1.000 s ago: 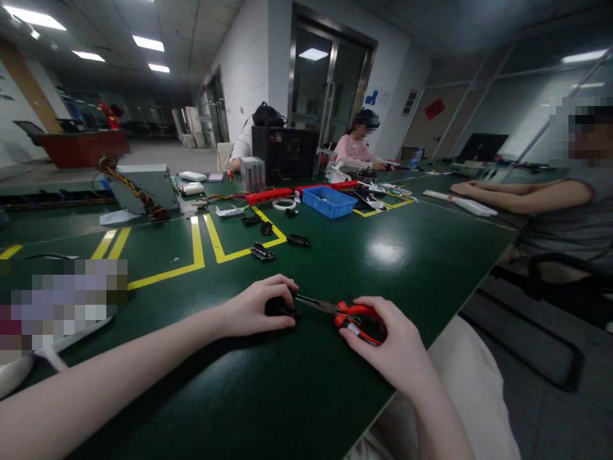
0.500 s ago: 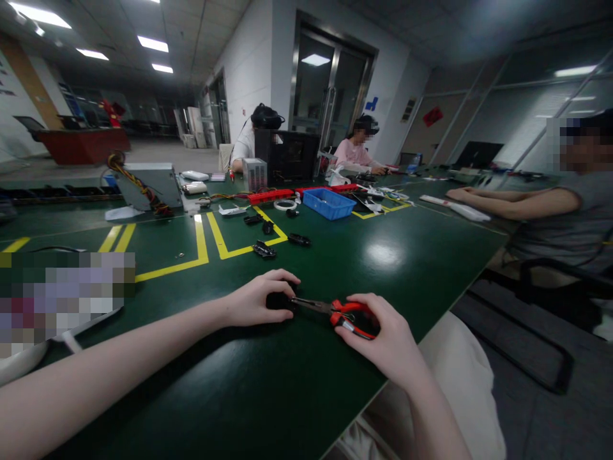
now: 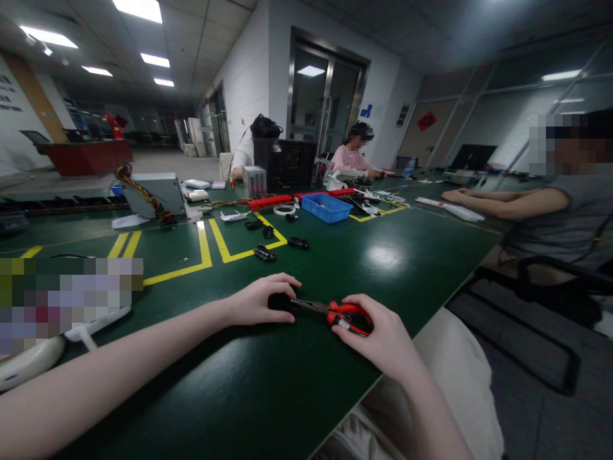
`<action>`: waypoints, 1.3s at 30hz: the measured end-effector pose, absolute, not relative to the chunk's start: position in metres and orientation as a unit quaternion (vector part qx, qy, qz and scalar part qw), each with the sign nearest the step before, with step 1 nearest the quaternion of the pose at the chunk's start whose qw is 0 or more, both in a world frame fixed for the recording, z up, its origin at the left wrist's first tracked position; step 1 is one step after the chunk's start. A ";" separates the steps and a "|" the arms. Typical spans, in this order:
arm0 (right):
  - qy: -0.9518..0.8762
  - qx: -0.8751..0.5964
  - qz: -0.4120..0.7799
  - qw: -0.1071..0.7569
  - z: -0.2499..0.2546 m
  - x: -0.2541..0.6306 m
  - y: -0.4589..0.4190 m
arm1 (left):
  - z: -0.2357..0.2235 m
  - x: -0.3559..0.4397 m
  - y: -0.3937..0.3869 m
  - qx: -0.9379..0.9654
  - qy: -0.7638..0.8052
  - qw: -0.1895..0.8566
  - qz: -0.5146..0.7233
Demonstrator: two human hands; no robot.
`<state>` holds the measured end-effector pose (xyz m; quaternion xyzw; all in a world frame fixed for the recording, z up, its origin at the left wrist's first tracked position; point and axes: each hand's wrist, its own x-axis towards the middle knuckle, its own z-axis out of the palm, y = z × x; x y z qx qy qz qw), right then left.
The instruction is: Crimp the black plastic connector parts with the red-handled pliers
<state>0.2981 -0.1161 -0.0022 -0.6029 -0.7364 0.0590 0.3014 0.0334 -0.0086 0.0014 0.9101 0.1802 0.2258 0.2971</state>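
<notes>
My left hand (image 3: pixel 261 300) has its thumb and fingers curled round a small black part (image 3: pixel 281 301) on the green table. Its shape is mostly hidden by the fingers and dark shadow. With its fingers wrapped round the red handles, my right hand (image 3: pixel 385 329) holds long-nose pliers (image 3: pixel 336 310). Their narrow jaws point left and reach the black part; whether they grip it I cannot tell. Beyond my left hand lie several similar black plastic pieces, among them a nearer one (image 3: pixel 265 252) and one to its right (image 3: pixel 299 243).
A blue bin (image 3: pixel 326 209) stands farther back, near red strips (image 3: pixel 271 202) and a roll of white tape (image 3: pixel 284 209). A power supply (image 3: pixel 156 191) with cables sits at the left back. Yellow tape (image 3: pixel 205 246) marks the table (image 3: pixel 230 390). Other people sit around it; one forearm (image 3: pixel 517 206) rests at right.
The camera view has tilted and shifted slightly. Both hands keep nearly the same pose, the pliers still at the black part.
</notes>
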 end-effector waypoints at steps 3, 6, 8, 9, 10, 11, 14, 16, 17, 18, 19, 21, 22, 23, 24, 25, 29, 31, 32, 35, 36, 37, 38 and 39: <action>-0.741 -0.600 0.052 0.298 -0.003 0.298 -0.117 | 0.002 0.034 -0.010 0.911 0.181 0.292 0.228; -0.748 -0.595 0.040 0.291 -0.002 0.297 -0.117 | 0.003 0.035 -0.013 0.905 0.198 0.285 0.248; -0.753 -0.591 0.039 0.287 -0.001 0.296 -0.117 | 0.003 0.035 -0.014 0.897 0.217 0.284 0.260; -0.754 -0.590 0.038 0.287 -0.001 0.297 -0.117 | 0.003 0.035 -0.015 0.894 0.228 0.284 0.261; -0.755 -0.589 0.039 0.287 -0.001 0.297 -0.116 | 0.003 0.035 -0.015 0.893 0.236 0.283 0.258; -0.755 -0.588 0.038 0.287 -0.001 0.297 -0.116 | 0.003 0.036 -0.016 0.893 0.242 0.281 0.254; -0.757 -0.587 0.033 0.286 -0.002 0.298 -0.116 | 0.003 0.036 -0.016 0.902 0.232 0.266 0.247; -0.758 -0.585 0.024 0.288 -0.002 0.299 -0.116 | 0.002 0.036 -0.015 0.909 0.215 0.256 0.249; -0.758 -0.584 0.019 0.290 -0.002 0.299 -0.116 | 0.001 0.035 -0.014 0.911 0.210 0.253 0.248; -0.759 -0.582 0.015 0.290 -0.002 0.299 -0.116 | 0.001 0.035 -0.014 0.912 0.207 0.252 0.248; -0.760 -0.581 0.012 0.291 -0.003 0.299 -0.116 | 0.000 0.035 -0.013 0.913 0.207 0.251 0.246; -0.763 -0.578 0.006 0.289 -0.003 0.298 -0.116 | 0.000 0.034 -0.013 0.914 0.208 0.252 0.240; -0.764 -0.577 0.002 0.289 -0.003 0.298 -0.115 | 0.000 0.034 -0.013 0.916 0.209 0.251 0.235; -0.765 -0.576 -0.003 0.289 -0.003 0.299 -0.115 | 0.001 0.034 -0.013 0.917 0.210 0.248 0.231; -0.765 -0.575 -0.009 0.290 -0.004 0.299 -0.114 | 0.002 0.033 -0.013 0.918 0.213 0.245 0.227; -0.765 -0.573 -0.014 0.292 -0.004 0.300 -0.113 | 0.003 0.034 -0.013 0.919 0.216 0.242 0.223; -0.766 -0.569 -0.028 0.296 -0.006 0.303 -0.108 | 0.006 0.034 -0.013 0.921 0.213 0.238 0.225; -0.766 -0.568 -0.028 0.301 -0.006 0.304 -0.107 | 0.008 0.034 -0.012 0.921 0.213 0.235 0.225; -0.765 -0.567 -0.028 0.305 -0.007 0.304 -0.106 | 0.008 0.034 -0.012 0.922 0.214 0.233 0.223; -0.761 -0.566 -0.034 0.315 -0.008 0.304 -0.106 | 0.011 0.033 -0.011 0.924 0.222 0.229 0.213; -0.759 -0.567 -0.040 0.318 -0.008 0.304 -0.106 | 0.012 0.033 -0.011 0.924 0.224 0.227 0.210; -0.757 -0.568 -0.045 0.319 -0.009 0.304 -0.105 | 0.013 0.033 -0.011 0.925 0.224 0.224 0.208; -0.756 -0.569 -0.050 0.320 -0.010 0.304 -0.105 | 0.013 0.033 -0.010 0.927 0.224 0.221 0.207; -0.755 -0.570 -0.052 0.321 -0.010 0.303 -0.105 | 0.013 0.033 -0.010 0.927 0.223 0.218 0.207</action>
